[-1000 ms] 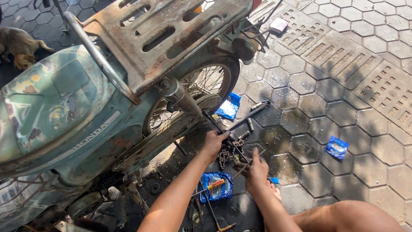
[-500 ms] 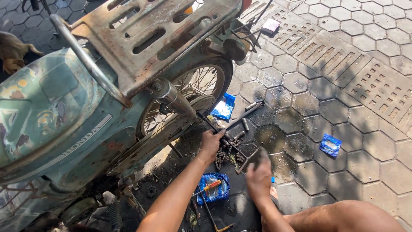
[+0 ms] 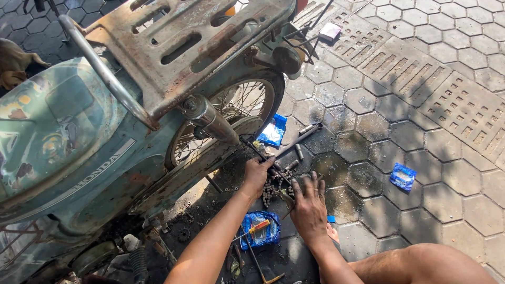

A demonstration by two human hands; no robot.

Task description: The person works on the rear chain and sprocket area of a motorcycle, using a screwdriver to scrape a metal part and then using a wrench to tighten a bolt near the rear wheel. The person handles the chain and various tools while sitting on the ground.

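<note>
Left hand: I see it closed on chain.
Right hand: spread, pressing chain's near end.
Chain: heavy, limp, greasy; I'd pinch links.

Motorcycle front cut off at left edge, chain partly under left hand, dog half out of frame

A: Which packages lie on the paving?
B: Three crumpled blue packets: one beside the rear wheel, one at right, one near the forearms; a pale packet lies at top.
</note>
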